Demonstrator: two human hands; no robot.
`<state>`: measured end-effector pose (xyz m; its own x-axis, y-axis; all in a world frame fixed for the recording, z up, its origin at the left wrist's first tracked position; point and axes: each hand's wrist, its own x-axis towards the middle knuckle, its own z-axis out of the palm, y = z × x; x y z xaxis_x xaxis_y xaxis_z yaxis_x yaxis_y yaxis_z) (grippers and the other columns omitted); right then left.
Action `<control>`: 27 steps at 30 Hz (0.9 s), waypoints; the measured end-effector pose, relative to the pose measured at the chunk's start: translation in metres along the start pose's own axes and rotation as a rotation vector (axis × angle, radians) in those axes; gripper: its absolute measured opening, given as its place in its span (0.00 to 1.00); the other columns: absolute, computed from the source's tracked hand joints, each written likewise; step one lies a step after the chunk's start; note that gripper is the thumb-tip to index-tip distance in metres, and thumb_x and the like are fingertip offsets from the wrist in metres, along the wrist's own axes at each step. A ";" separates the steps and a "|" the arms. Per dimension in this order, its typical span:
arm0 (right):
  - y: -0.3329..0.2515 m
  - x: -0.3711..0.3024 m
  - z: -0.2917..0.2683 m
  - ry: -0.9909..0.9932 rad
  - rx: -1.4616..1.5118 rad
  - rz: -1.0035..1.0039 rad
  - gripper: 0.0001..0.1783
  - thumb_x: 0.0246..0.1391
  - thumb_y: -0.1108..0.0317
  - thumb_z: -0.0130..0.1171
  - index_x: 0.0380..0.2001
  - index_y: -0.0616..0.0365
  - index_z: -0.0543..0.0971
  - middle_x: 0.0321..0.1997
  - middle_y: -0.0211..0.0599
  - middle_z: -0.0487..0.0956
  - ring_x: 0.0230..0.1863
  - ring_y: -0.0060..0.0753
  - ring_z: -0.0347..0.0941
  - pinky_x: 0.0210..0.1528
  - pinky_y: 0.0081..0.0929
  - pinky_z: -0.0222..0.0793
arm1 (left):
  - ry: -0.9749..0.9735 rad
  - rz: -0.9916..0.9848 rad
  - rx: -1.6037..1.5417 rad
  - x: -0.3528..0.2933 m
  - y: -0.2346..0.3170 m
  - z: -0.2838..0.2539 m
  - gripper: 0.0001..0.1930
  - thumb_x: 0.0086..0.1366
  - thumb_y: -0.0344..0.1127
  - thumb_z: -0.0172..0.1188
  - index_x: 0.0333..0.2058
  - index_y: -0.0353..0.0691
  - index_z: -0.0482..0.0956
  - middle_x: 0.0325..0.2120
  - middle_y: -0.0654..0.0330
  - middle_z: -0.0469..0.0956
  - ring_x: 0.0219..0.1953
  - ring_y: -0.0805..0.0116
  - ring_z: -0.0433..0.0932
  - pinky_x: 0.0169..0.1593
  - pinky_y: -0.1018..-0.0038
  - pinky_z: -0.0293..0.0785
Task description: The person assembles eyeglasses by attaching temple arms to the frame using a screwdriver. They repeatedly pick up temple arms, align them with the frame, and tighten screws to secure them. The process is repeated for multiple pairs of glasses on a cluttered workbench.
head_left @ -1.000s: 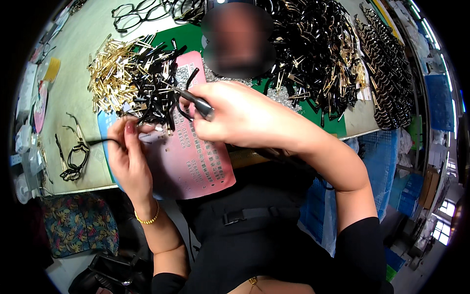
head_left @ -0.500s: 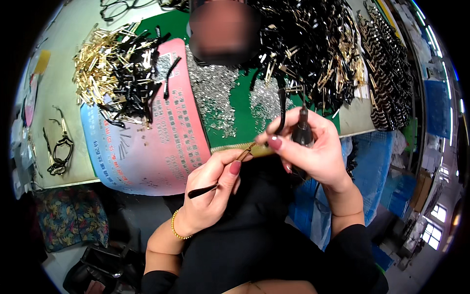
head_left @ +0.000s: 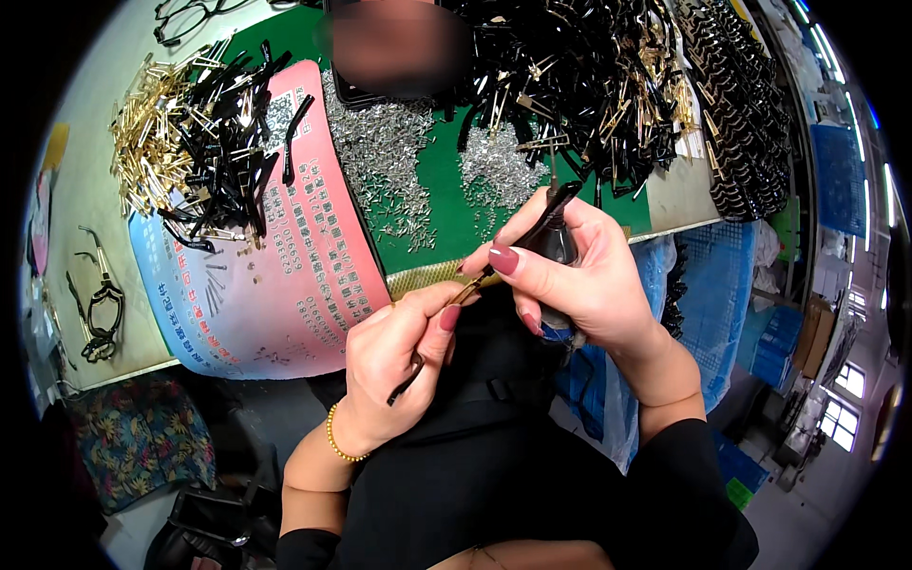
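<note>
My left hand [head_left: 394, 356] is closed on an eyeglass temple [head_left: 405, 382]. Its black tip sticks out below my palm, and a gold part shows at the thumb and fingertip. My right hand [head_left: 589, 275] is wrapped round a dark powered screwdriver [head_left: 560, 245], its thin bit pointing away from me. Between the right thumb and fingers a black temple piece [head_left: 549, 215] is also pinched, slanting up across the screwdriver. The fingertips of both hands nearly meet at the table's near edge, where the gold end and black piece come together; whether they are joined is hidden.
Small silver metal parts [head_left: 385, 161] and a second silver heap [head_left: 499, 166] lie on a green mat [head_left: 442, 176]. Gold and black temples [head_left: 214, 142] pile on a pink-blue printed sheet [head_left: 285, 323]. More black temples [head_left: 589, 85] fill the right. Eyeglass frames [head_left: 102, 309] lie at left.
The black piece in my right hand has tipped from nearly upright to a rightward slant, over the screwdriver. My hands have drawn closer together. The whole view has shifted slightly.
</note>
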<state>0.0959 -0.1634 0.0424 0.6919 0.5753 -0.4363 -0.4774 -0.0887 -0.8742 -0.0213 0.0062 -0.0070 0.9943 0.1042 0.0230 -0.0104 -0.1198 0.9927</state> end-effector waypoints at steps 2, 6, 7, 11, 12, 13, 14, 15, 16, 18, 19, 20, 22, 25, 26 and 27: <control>0.005 -0.003 0.003 -0.012 -0.067 -0.028 0.08 0.64 0.70 0.64 0.40 0.62 0.77 0.35 0.36 0.84 0.21 0.15 0.74 0.22 0.14 0.70 | 0.016 0.032 0.108 -0.001 0.001 0.002 0.07 0.71 0.25 0.58 0.45 0.34 0.81 0.24 0.58 0.79 0.21 0.66 0.76 0.27 0.72 0.72; 0.015 -0.007 -0.007 -0.083 -0.374 -0.195 0.12 0.62 0.68 0.66 0.41 0.64 0.77 0.38 0.36 0.79 0.34 0.24 0.79 0.32 0.23 0.76 | -0.137 0.093 0.276 0.002 0.000 -0.002 0.06 0.69 0.25 0.58 0.44 0.36 0.79 0.26 0.59 0.82 0.26 0.61 0.81 0.31 0.70 0.76; 0.017 -0.007 -0.014 -0.120 -0.528 -0.291 0.13 0.61 0.67 0.66 0.43 0.65 0.76 0.40 0.37 0.79 0.37 0.27 0.79 0.34 0.25 0.77 | -0.131 0.060 0.242 0.000 -0.002 -0.003 0.06 0.70 0.25 0.58 0.44 0.36 0.79 0.27 0.58 0.82 0.27 0.61 0.82 0.32 0.70 0.76; -0.011 -0.013 -0.034 -0.085 -1.426 -0.267 0.15 0.62 0.68 0.60 0.51 0.54 0.73 0.42 0.40 0.72 0.36 0.42 0.79 0.34 0.37 0.76 | -0.026 -0.167 -0.044 -0.003 0.000 -0.008 0.07 0.77 0.29 0.51 0.47 0.32 0.74 0.37 0.56 0.85 0.31 0.70 0.83 0.36 0.73 0.78; -0.009 -0.011 -0.036 -0.086 -1.460 -0.315 0.17 0.61 0.67 0.59 0.53 0.48 0.74 0.38 0.40 0.70 0.31 0.42 0.77 0.29 0.37 0.76 | -0.016 -0.161 -0.017 0.000 0.001 -0.007 0.08 0.77 0.30 0.50 0.47 0.31 0.74 0.39 0.56 0.85 0.29 0.74 0.79 0.34 0.75 0.76; -0.008 -0.011 -0.037 -0.088 -1.476 -0.304 0.18 0.62 0.67 0.59 0.55 0.46 0.74 0.38 0.40 0.70 0.31 0.42 0.77 0.28 0.36 0.75 | -0.005 -0.156 0.011 0.003 0.001 -0.005 0.08 0.78 0.30 0.49 0.46 0.31 0.73 0.40 0.56 0.85 0.27 0.78 0.76 0.33 0.78 0.75; -0.007 -0.011 -0.038 -0.090 -1.491 -0.294 0.19 0.62 0.67 0.58 0.56 0.45 0.74 0.38 0.40 0.70 0.31 0.41 0.77 0.27 0.36 0.75 | -0.018 -0.206 -0.033 0.004 0.004 -0.004 0.07 0.77 0.30 0.51 0.46 0.31 0.72 0.42 0.55 0.86 0.23 0.82 0.70 0.29 0.81 0.71; -0.006 -0.009 -0.038 -0.101 -1.508 -0.288 0.20 0.62 0.67 0.58 0.57 0.44 0.74 0.38 0.40 0.70 0.30 0.41 0.77 0.26 0.35 0.75 | 0.000 -0.225 -0.072 0.006 0.004 -0.002 0.07 0.77 0.30 0.51 0.46 0.31 0.72 0.44 0.54 0.85 0.23 0.82 0.70 0.29 0.81 0.70; -0.005 -0.010 -0.040 -0.110 -1.522 -0.280 0.21 0.62 0.67 0.58 0.58 0.43 0.74 0.38 0.40 0.70 0.30 0.41 0.77 0.25 0.35 0.75 | 0.018 -0.244 -0.111 0.007 0.005 0.001 0.07 0.77 0.30 0.51 0.46 0.32 0.72 0.45 0.53 0.85 0.23 0.83 0.70 0.28 0.81 0.70; -0.004 -0.012 -0.043 -0.125 -1.548 -0.263 0.23 0.61 0.68 0.58 0.60 0.41 0.74 0.37 0.40 0.70 0.29 0.41 0.77 0.24 0.35 0.74 | 0.037 -0.250 -0.140 0.013 0.004 0.007 0.06 0.77 0.30 0.51 0.45 0.33 0.71 0.51 0.49 0.83 0.22 0.83 0.70 0.27 0.81 0.69; -0.004 -0.012 -0.044 -0.127 -1.544 -0.271 0.23 0.61 0.68 0.58 0.60 0.41 0.74 0.37 0.40 0.70 0.29 0.41 0.77 0.24 0.35 0.74 | 0.044 -0.206 -0.089 0.015 0.003 0.009 0.06 0.77 0.30 0.50 0.45 0.32 0.71 0.52 0.47 0.82 0.22 0.82 0.70 0.27 0.80 0.69; -0.005 -0.012 -0.044 -0.129 -1.539 -0.280 0.23 0.60 0.69 0.58 0.59 0.41 0.74 0.36 0.40 0.70 0.28 0.41 0.77 0.24 0.35 0.74 | 0.038 -0.200 -0.082 0.019 0.002 0.010 0.06 0.77 0.30 0.50 0.44 0.32 0.71 0.52 0.46 0.82 0.22 0.82 0.70 0.27 0.80 0.69; -0.004 -0.011 -0.044 -0.129 -1.525 -0.305 0.24 0.60 0.70 0.59 0.59 0.41 0.75 0.36 0.40 0.70 0.28 0.41 0.77 0.24 0.34 0.74 | 0.003 -0.245 -0.090 0.025 0.002 0.012 0.06 0.77 0.30 0.51 0.44 0.32 0.71 0.50 0.49 0.83 0.21 0.81 0.70 0.27 0.79 0.69; -0.003 -0.010 -0.045 -0.123 -1.505 -0.351 0.24 0.58 0.70 0.59 0.59 0.41 0.75 0.35 0.40 0.70 0.28 0.41 0.77 0.24 0.34 0.73 | -0.015 -0.265 -0.103 0.019 0.003 0.011 0.07 0.77 0.31 0.51 0.45 0.32 0.71 0.48 0.52 0.84 0.21 0.82 0.70 0.26 0.80 0.69; -0.002 -0.010 -0.045 -0.121 -1.505 -0.359 0.25 0.58 0.70 0.59 0.59 0.41 0.75 0.35 0.40 0.70 0.28 0.41 0.77 0.23 0.34 0.73 | -0.021 -0.261 -0.093 0.017 0.006 0.009 0.07 0.77 0.31 0.51 0.45 0.32 0.71 0.47 0.55 0.85 0.21 0.83 0.69 0.26 0.80 0.69; -0.002 -0.009 -0.045 -0.122 -1.506 -0.370 0.25 0.58 0.70 0.60 0.59 0.41 0.75 0.34 0.40 0.70 0.28 0.40 0.77 0.23 0.34 0.73 | -0.028 -0.288 -0.081 0.016 0.009 0.008 0.07 0.78 0.32 0.50 0.45 0.32 0.70 0.48 0.54 0.84 0.21 0.83 0.69 0.26 0.81 0.69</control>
<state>0.1149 -0.2051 0.0384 0.5619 0.8021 -0.2019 0.7202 -0.5945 -0.3576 -0.0043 -0.0012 0.0014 0.9601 0.0952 -0.2631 0.2652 -0.0103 0.9641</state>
